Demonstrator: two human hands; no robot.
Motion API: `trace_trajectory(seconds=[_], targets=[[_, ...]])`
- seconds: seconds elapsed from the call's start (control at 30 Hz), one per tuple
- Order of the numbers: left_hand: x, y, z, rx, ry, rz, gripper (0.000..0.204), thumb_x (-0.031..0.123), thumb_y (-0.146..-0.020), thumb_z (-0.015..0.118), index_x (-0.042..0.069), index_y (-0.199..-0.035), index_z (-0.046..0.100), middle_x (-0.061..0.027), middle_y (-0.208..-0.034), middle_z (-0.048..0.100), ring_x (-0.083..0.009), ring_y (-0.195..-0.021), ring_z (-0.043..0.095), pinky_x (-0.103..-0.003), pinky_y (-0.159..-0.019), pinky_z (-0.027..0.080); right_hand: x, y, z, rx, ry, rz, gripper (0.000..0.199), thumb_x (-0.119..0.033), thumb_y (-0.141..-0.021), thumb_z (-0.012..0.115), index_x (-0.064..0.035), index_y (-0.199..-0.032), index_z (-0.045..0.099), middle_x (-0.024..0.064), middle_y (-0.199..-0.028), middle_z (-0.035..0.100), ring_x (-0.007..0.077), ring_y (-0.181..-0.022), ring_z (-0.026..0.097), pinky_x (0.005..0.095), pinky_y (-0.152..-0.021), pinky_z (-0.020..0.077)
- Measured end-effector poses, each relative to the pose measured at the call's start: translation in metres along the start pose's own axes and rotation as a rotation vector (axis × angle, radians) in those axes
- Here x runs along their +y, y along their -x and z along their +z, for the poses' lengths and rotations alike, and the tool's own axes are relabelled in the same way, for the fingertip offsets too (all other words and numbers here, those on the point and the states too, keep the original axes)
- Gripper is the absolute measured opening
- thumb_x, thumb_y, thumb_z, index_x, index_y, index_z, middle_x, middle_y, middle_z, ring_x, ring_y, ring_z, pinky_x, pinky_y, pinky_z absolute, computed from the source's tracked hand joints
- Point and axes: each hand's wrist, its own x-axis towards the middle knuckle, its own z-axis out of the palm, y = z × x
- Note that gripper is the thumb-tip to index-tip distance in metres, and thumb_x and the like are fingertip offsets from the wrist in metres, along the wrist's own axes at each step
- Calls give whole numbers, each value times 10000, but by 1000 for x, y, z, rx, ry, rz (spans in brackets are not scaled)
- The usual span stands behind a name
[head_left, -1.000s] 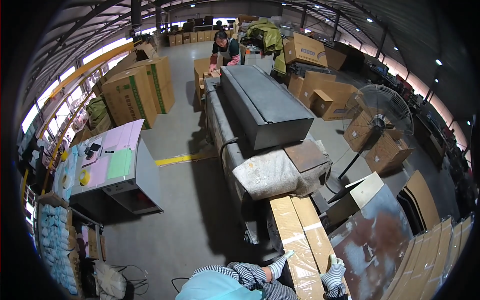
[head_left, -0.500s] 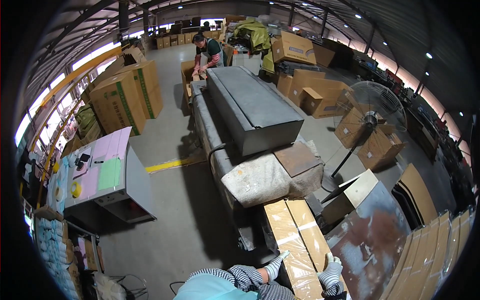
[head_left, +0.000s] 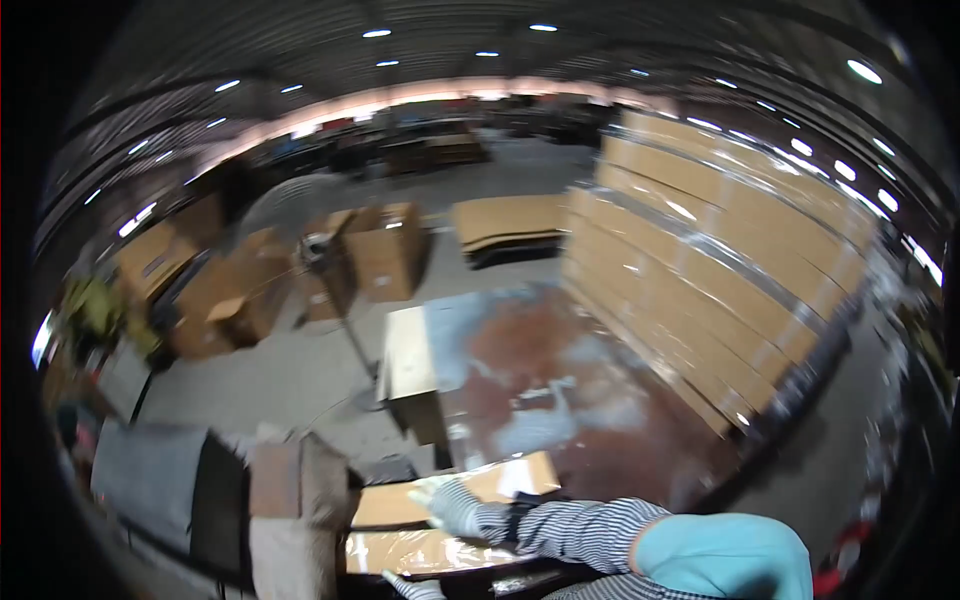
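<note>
Two long, flat cardboard boxes wrapped in clear plastic lie side by side at the lower middle. My right hand, in a striped white glove, spans the farther cardboard box, fingers toward its far edge and thumb by the gap; it is closed on that box. A white label shows near this box's right end, and the box sits slightly askew to its neighbour. Below the nearer cardboard box, my left hand is mostly cut off by the lower edge. One gloved finger stretches out beside the box.
A cloth-covered machine outlet adjoins the boxes on the left. Beyond my right arm lies a stained metal sheet, with a tall plastic-wrapped stack of boxes on it. A pedestal fan and open cartons stand farther back.
My view has swung to the right, blurring the picture; the wrapped stack has come in. The boxes now lie crosswise in view, and the farther one has shifted right with my right hand.
</note>
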Motion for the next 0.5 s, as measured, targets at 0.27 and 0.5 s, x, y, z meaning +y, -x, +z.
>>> trace_trajectory(seconds=[0.27,0.5], targets=[[-226,6,73,328,-698,-365,714,742,-861,564,175,-1296,557,-136,-1381,552,-358,-1258,536,-607,-1020,447,86,143,-219,168,98,380,569,-309,-775,703,-8,-1251,614,237,-1277,603,418,-1208,565,512,-1069,438],[-421,58,65,46,-886,-847,653,783,-795,661,212,-1073,510,-66,-1041,582,-280,-922,613,-491,-700,494,208,434,-527,852,894,981,329,-255,-779,642,-25,-1014,648,233,-1087,627,417,-1046,597,515,-891,490]])
